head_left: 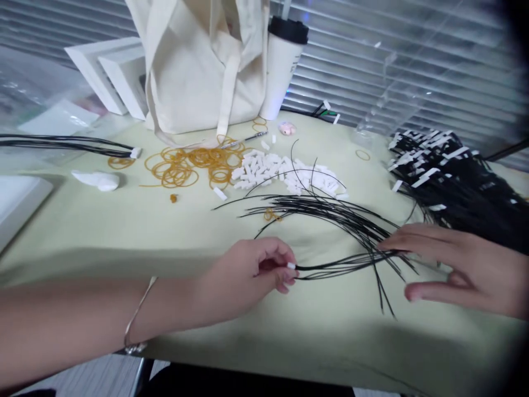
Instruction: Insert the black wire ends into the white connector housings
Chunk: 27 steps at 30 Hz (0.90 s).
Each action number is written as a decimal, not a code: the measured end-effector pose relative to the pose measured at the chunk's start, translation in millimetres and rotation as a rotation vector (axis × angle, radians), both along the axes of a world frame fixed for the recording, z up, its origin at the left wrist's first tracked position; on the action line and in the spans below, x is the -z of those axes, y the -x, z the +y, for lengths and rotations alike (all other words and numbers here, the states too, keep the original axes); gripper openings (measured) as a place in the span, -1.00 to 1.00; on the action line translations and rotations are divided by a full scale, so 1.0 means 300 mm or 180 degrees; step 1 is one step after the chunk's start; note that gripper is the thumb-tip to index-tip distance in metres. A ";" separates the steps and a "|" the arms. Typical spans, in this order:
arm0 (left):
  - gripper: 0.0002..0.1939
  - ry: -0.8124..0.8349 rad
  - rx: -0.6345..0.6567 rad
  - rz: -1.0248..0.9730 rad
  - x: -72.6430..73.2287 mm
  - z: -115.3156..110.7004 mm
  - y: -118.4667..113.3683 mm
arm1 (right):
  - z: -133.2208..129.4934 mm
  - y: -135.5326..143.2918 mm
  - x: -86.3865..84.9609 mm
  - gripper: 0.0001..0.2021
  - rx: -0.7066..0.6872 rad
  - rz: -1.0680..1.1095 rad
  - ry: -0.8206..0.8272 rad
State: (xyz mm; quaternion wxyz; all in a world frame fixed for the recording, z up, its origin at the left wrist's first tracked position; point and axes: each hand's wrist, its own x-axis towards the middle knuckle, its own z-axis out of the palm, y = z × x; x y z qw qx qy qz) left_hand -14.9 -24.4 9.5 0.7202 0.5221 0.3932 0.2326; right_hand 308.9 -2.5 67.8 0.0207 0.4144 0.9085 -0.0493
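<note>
Between the thumb and fingertips of my left hand is a small white connector, with several thin black wires running out of it to the right. My right hand has its thumb and fingers apart. Its fingertips rest at the far ends of those wires, over a loose bundle of black wires on the table. Behind the bundle lies a pile of white connectors. A small yellow rubber band sits on the loose wires.
Yellow rubber bands lie heaped at the centre back, near a metal tool. A cloth bag and lidded cup stand behind. Finished-looking black wires with white ends pile up at right. A white box is at left.
</note>
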 end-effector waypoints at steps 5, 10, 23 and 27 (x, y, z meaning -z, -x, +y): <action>-0.93 -0.0547 0.0364 0.0501 0.004 0.002 0.009 | 0.115 0.139 0.021 -0.76 0.0179 0.0596 0.0033; -0.89 -0.1056 0.0529 0.0725 -0.002 0.001 0.017 | 0.218 0.358 0.072 -0.84 0.0137 0.0711 0.0066; -0.88 -0.1242 0.0717 0.0647 0.019 0.007 0.022 | 0.286 0.462 0.091 -0.84 -0.0065 0.0068 0.0560; -0.88 -0.1217 0.0710 0.0650 0.019 0.008 0.023 | 0.286 0.471 0.095 -0.82 0.0013 -0.0007 0.0671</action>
